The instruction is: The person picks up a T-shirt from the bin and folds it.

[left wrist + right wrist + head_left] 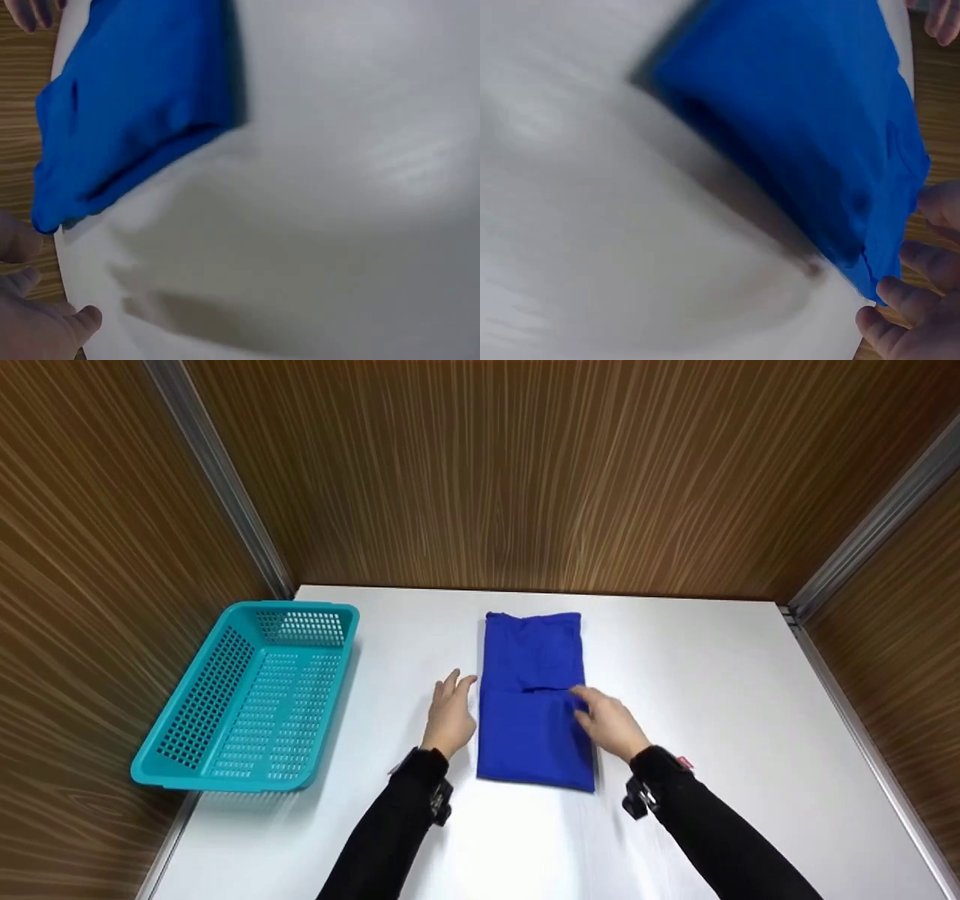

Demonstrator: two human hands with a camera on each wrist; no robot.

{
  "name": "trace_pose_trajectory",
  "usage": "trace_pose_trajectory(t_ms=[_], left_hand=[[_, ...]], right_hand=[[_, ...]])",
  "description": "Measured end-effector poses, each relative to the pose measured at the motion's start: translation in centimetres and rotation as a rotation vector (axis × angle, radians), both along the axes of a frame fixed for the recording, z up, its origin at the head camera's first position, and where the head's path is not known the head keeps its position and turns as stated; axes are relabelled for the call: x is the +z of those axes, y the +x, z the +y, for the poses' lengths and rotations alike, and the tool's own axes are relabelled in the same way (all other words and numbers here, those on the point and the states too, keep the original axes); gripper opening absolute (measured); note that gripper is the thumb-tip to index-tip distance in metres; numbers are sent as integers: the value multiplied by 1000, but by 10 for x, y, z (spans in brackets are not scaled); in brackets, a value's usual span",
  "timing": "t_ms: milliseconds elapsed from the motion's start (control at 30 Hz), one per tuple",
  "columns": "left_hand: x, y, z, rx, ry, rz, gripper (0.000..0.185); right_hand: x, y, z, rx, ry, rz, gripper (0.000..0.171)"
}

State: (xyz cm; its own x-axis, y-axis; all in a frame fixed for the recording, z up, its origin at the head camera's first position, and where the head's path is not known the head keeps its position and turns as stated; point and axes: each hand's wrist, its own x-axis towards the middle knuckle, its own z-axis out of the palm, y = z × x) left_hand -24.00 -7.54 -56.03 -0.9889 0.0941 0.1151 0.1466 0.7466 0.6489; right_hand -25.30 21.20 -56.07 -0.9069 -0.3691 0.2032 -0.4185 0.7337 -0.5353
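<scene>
A blue cloth (536,735), folded into a long narrow rectangle, lies on the white table. Across its middle runs a fold edge with a small dark gap. My left hand (451,716) hovers just left of the cloth, fingers spread and holding nothing; the left wrist view shows it apart from the blue fabric (150,82). Over the cloth's right edge is my right hand (611,725), its fingers loosely bent near the fold. In the right wrist view those fingertips (889,289) are beside the fabric (795,112); whether they touch it I cannot tell.
A turquoise perforated plastic basket (307,720) stands at the left of the white table (712,697), overhanging its left edge. Wood-grain panels (495,472) enclose the table at the back and both sides, with metal strips (225,472) at the corners.
</scene>
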Motion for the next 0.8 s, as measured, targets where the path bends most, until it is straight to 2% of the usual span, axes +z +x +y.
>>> trace_pose_trajectory(t_ms=[67, 133, 167, 267, 333, 400, 500, 667, 800], left_hand=[[-8, 10, -7, -74, -108, 103, 46], [-14, 20, -14, -197, -188, 189, 32], [-16, 25, -16, -271, -225, 210, 26], [-22, 39, -20, -473, -332, 187, 27], [-26, 46, -21, -559, -398, 177, 30], [-30, 50, -21, -589, -459, 201, 32], [-34, 51, -21, -579, -556, 308, 26], [-34, 51, -17, -552, -711, 449, 13], [-34, 52, -15, -533, -732, 483, 6]], right_hand=[[-7, 13, 1, 110, 58, 92, 36], [-14, 26, 2, 225, 109, 190, 33], [-18, 33, 2, 276, 133, 241, 32], [-28, 52, 5, 378, 196, 347, 31], [-32, 61, 8, 402, 237, 374, 36], [-35, 68, 12, 400, 282, 383, 44], [-37, 72, 18, 381, 347, 392, 50], [-38, 73, 23, 345, 428, 434, 44], [-36, 72, 21, 336, 428, 463, 32]])
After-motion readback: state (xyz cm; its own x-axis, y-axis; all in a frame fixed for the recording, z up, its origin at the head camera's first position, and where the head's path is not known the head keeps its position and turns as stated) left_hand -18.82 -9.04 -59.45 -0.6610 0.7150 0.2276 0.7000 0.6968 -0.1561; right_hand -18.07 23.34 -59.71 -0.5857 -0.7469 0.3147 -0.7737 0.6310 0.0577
